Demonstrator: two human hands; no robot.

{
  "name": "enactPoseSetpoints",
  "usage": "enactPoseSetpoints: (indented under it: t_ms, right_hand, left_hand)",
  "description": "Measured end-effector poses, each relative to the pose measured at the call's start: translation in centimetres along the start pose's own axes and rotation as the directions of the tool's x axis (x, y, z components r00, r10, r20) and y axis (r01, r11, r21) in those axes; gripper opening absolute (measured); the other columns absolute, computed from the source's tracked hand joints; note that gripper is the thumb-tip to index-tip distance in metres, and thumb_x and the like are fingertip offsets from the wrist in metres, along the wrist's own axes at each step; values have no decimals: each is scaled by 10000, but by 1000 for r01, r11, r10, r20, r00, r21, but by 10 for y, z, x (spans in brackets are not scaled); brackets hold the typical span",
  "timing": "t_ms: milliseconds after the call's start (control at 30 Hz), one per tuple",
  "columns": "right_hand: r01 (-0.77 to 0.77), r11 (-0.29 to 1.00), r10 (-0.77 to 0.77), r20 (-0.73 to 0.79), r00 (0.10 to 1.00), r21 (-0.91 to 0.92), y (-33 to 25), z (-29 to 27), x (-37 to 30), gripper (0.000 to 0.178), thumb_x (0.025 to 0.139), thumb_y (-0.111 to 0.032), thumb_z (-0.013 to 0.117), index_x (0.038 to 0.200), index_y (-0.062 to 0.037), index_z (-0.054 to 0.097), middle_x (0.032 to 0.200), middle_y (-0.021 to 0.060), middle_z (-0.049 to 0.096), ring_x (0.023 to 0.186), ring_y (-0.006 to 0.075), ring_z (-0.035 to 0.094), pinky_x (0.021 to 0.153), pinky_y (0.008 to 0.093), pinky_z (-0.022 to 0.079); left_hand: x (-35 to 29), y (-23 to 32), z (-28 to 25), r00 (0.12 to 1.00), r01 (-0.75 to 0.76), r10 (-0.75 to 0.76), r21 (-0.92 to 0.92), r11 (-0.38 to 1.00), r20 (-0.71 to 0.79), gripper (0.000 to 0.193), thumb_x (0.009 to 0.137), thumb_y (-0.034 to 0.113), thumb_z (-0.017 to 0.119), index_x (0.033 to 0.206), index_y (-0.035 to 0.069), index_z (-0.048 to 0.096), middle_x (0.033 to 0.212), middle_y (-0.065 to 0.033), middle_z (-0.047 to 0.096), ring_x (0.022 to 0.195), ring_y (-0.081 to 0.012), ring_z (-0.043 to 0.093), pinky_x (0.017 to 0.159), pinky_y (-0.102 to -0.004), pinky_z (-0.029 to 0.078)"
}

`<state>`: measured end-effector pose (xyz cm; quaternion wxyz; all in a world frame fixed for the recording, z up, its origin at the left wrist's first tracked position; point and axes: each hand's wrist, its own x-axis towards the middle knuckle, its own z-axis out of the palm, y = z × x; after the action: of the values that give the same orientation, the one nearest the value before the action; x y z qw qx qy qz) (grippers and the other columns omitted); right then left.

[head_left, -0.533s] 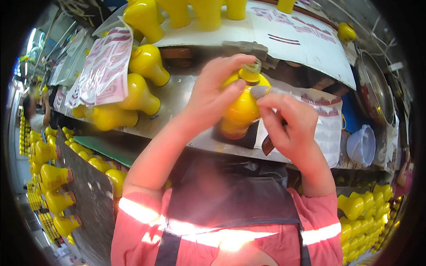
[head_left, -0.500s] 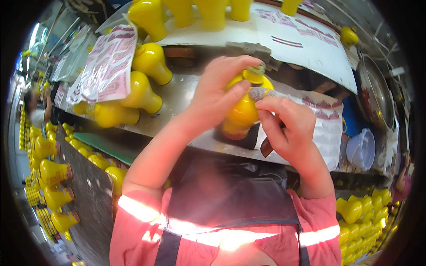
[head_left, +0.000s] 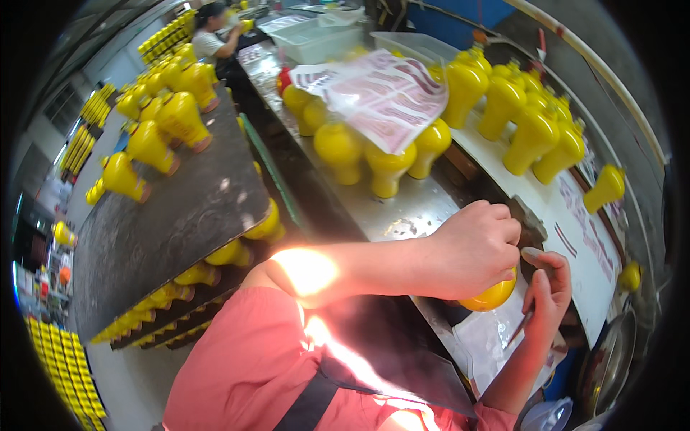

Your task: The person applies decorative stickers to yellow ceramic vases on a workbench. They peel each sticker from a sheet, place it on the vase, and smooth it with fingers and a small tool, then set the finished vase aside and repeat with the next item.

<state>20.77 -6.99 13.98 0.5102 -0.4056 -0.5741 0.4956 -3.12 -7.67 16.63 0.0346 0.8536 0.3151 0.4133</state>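
A glossy yellow bottle (head_left: 491,294) shows beneath my left hand (head_left: 474,248), whose fingers are curled closed over its upper part. The neck is hidden by that hand. Close by on the right is my right hand (head_left: 548,291), with a grey covering on one raised fingertip. Its index finger and thumb are apart, while a thin, dark brown flat tool (head_left: 519,328) juts from the lower fingers. Under the bottle and tool lies a printed sheet (head_left: 485,341) on the metal worktop (head_left: 402,223).
Several yellow bottles stand beyond my hands, some under a printed sticker sheet (head_left: 384,93). More stand on a white board (head_left: 568,251) and a dark board (head_left: 194,223) at left. Clear plastic bins (head_left: 316,47) and a co-worker (head_left: 212,39) are farther back. A bucket (head_left: 546,416) stands low right.
The view has swung left, bringing the dark board and co-worker further in. My left hand has turned over the bottle's top, and my right fingertips have come away from the bottle.
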Motion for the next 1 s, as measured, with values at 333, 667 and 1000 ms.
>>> enactPoseSetpoints:
  t_ms: [333,667,1000]
  right_hand:
    - [74,988,-98,174,980,138,-16,38,39,159,1002,-131,585,1120,-35,634,945,137,737,393,34,365,460,164,284]
    - [-78,985,32,282,959,154,4,70,89,225,1025,-186,591,1199,-46,623,919,125,752,401,41,384,392,172,315]
    - [-189,980,197,203,959,-59,39,81,129,253,1042,-238,586,1243,-86,602,925,79,748,371,47,407,349,194,309]
  left_hand:
    - [-87,37,-223,835,466,-424,43,884,-350,117,983,69,622,908,-15,648,1040,-45,630,929,-117,595,833,-271,491]
    - [-233,127,-421,457,856,-389,515,-53,-800,327,949,313,668,879,-5,648,836,-116,630,781,-248,640,730,-356,485]
    - [-377,112,-518,168,630,-228,282,-724,-959,395,979,429,586,975,62,732,1049,-192,726,991,-403,684,843,-501,526]
